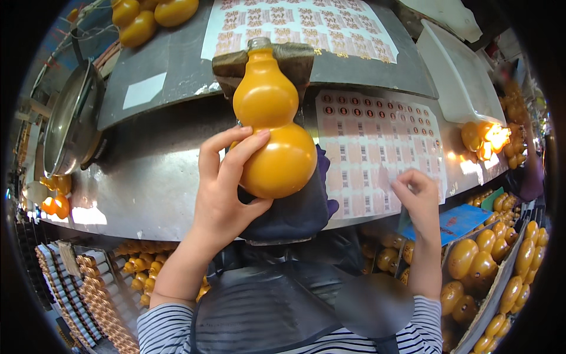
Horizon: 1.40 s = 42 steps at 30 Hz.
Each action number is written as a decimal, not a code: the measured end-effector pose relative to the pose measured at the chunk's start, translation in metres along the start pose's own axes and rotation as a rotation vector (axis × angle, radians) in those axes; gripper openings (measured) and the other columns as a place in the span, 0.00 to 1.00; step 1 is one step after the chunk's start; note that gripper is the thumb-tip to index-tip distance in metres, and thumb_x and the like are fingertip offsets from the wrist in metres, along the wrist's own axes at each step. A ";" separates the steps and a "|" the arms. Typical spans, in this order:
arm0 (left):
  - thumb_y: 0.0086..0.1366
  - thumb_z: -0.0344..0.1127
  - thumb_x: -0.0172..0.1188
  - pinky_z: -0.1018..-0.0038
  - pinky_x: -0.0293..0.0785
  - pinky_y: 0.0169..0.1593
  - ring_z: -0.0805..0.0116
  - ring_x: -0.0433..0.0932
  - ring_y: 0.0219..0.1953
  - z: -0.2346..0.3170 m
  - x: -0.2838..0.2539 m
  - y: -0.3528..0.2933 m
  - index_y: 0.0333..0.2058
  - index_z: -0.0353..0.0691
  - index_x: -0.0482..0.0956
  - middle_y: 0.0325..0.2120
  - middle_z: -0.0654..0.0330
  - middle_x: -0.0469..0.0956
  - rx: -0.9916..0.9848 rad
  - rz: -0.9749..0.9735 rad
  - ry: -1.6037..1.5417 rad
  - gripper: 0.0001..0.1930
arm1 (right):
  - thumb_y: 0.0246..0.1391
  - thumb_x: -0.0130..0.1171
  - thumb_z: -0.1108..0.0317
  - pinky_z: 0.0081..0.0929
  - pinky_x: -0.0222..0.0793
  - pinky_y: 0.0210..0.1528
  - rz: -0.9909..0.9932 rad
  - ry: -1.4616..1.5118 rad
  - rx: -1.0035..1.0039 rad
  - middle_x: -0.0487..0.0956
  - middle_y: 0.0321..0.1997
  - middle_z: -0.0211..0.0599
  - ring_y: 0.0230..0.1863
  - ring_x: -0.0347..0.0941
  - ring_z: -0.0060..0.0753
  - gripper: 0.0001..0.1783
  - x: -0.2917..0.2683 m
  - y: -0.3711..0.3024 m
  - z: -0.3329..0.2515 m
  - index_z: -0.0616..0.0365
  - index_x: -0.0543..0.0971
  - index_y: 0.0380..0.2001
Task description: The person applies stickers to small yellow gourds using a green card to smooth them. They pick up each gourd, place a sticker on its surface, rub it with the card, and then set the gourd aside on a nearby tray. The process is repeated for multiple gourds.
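Observation:
A glossy yellow gourd-shaped bottle (277,159) lies on a dark padded rest (295,221), its neck in the notch of a wooden block (296,62). My left hand (221,183) grips it from the left, fingers over the waist and thumb under the lower bulb. At the right, my right hand (417,192) is closed in a pinch just over a sticker sheet (377,144). A pale, see-through sticker (384,176) shows at its fingertips. That sheet carries round red-and-dark stickers along its top and pale rectangular ones below.
Another printed sheet (300,26) lies on the raised grey board (377,78). A metal pan (73,124) stands left, a white plastic bin (460,76) right. More gourd bottles (137,23) lie at the far left. Crates of yellow bottles (471,265) flank me below the table.

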State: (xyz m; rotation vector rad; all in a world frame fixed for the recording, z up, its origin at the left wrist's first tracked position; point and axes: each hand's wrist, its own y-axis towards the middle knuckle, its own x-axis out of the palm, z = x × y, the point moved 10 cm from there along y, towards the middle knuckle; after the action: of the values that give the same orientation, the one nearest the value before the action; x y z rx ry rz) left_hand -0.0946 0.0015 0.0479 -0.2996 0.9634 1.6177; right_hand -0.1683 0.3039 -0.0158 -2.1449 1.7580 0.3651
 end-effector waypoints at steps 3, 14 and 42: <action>0.33 0.17 0.69 0.64 0.68 0.58 0.53 0.66 0.57 0.003 -0.005 0.001 0.56 0.49 0.71 0.52 0.54 0.64 -0.001 -0.020 -0.118 0.44 | 0.43 0.65 0.79 0.19 0.60 0.26 0.037 -0.202 -0.377 0.72 0.21 0.25 0.24 0.65 0.18 0.04 0.029 -0.002 -0.114 0.63 0.79 0.25; 0.36 0.20 0.72 0.64 0.67 0.60 0.53 0.65 0.58 -0.016 -0.002 -0.009 0.56 0.47 0.71 0.53 0.54 0.63 0.029 0.022 -0.234 0.42 | 0.40 0.68 0.67 0.15 0.61 0.19 0.061 -0.745 -1.363 0.71 0.19 0.22 0.21 0.67 0.19 0.11 0.140 -0.075 -0.181 0.55 0.83 0.31; 0.58 0.40 0.63 0.59 0.64 0.60 0.49 0.67 0.58 -0.007 -0.003 -0.013 0.51 0.45 0.80 0.55 0.49 0.68 0.075 0.120 -0.194 0.21 | 0.42 0.70 0.61 0.24 0.57 0.17 -0.023 -0.388 -0.982 0.65 0.13 0.26 0.13 0.60 0.24 0.27 0.135 -0.027 -0.145 0.51 0.81 0.49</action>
State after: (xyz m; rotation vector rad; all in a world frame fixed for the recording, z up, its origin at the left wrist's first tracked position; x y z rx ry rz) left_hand -0.0837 -0.0055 0.0397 -0.0332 0.9040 1.6809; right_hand -0.1176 0.1276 0.0641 -2.3871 1.4499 1.7983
